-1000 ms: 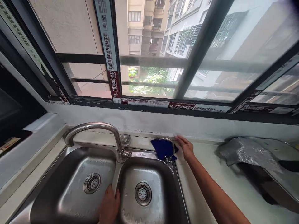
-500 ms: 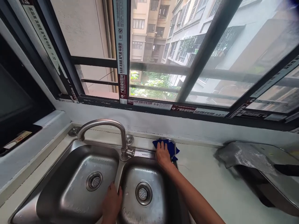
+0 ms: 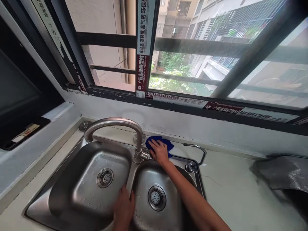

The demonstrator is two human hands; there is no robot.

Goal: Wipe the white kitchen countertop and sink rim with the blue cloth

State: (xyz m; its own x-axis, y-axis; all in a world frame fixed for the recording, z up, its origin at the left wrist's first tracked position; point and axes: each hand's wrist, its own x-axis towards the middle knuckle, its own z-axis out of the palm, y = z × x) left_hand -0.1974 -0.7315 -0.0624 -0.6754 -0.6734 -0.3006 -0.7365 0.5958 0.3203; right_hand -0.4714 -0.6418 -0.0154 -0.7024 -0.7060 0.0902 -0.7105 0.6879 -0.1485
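My right grip lay spread over the blue cloth, palm down, fingers slightly parted rather than clenched round it. The cloth sat on the strip behind the right bowl, between the faucet and the small tap, much nearer the faucet. I took the step in hand to be wiping that strip. The next move, as I judged it, called for even pressure through the fingers, with care to keep my thumb from knocking the faucet's handle, just beside it.

My left grip rested at the divider between the bowls, its fingertips by the top edge. It was blurred, and I could not tell whether it was clenched on the steel or only leaning there; I saw no loose object in it.

My right grip hid the middle of the cloth, so I could not make out any folds beneath it. The faucet's neck covered part of a round fitting behind. My right forearm crossed the right bowl and hid some of its wall. On the tabletop, a grey cover was cut off at the frame's edge.
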